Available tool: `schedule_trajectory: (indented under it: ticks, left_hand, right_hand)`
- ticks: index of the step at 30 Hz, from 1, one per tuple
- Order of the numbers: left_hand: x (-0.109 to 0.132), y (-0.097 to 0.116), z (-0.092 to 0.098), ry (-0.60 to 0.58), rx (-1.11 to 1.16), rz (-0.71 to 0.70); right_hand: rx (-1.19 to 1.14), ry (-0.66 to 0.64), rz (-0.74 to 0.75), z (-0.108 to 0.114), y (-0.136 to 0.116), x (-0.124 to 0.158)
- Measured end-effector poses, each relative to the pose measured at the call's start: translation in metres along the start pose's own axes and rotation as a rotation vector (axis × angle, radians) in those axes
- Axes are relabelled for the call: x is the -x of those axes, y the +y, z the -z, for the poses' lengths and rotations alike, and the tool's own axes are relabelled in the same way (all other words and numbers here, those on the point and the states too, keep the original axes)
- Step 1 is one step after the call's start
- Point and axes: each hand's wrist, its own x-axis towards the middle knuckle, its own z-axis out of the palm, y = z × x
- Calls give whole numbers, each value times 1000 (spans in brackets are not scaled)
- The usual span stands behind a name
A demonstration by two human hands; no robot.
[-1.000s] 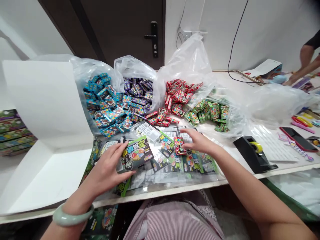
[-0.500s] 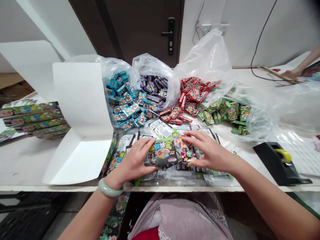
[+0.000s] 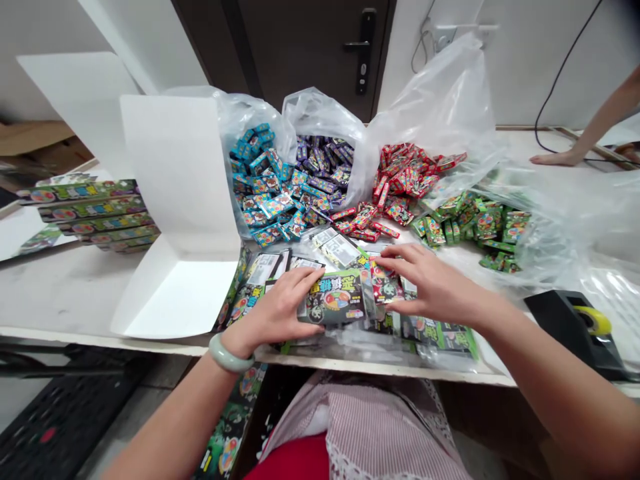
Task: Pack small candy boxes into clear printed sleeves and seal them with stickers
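My left hand [image 3: 273, 310] grips the short end of a flat black-and-green printed pouch [image 3: 333, 298], which has a colourful round design on its front. My right hand [image 3: 433, 283] pinches a small red box [image 3: 385, 283] with its fingertips, right against the pouch's right end. Beneath both hands, more printed pouches [image 3: 440, 337] lie overlapping on a clear plastic sheet [image 3: 360, 343]. A pale green bangle [image 3: 230, 353] circles my left wrist.
Open plastic bags hold loose piles of blue boxes [image 3: 260, 177], purple boxes [image 3: 320, 173], red boxes [image 3: 403, 177] and green boxes [image 3: 470, 223]. A white card flap [image 3: 175, 207] stands left, beside stacked printed strips [image 3: 95, 213]. A black tape dispenser [image 3: 575, 327] sits right. A co-worker's hand [image 3: 557, 159] rests far right.
My hands have come closer together, bringing the red box from above the pouches to the pouch's right end. The view has swung, and the co-worker's arm has shifted along the far right.
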Motion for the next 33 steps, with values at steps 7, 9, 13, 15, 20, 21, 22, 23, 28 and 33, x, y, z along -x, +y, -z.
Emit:
schedule_trajectory:
  ticks: [7, 9, 13, 15, 20, 21, 22, 23, 28, 33]
  left_hand:
    - [0, 0, -1, 26, 51, 24]
    - [0, 1, -1, 48, 49, 21]
    - [-1, 6, -3, 77, 41, 9]
    - [-2, 8, -6, 63, 45, -17]
    - [0, 6, -11, 80, 31, -16]
    - [1, 5, -10, 100, 30, 5]
    - [1, 5, -9, 118, 31, 24]
    - [2, 5, -8, 134, 34, 37]
    - [2, 3, -1, 157, 73, 46]
    - [12, -9, 9, 223, 33, 149]
  right_hand:
    - [25, 123, -69, -16, -12, 3]
    - [-15, 59, -46, -18, -15, 4]
    - [-67, -1, -4, -17, -17, 6]
    - [-84, -34, 14, -17, -17, 6]
    - [-160, 4, -25, -29, -12, 8]
    - [-172, 43, -50, -32, -13, 9]
    - [-177, 76, -68, -35, -14, 9]
    - [-178, 103, -75, -38, -16, 9]
    - [-311, 139, 4, -48, -20, -5]
    - [-454, 413, -352, -60, 31, -89]
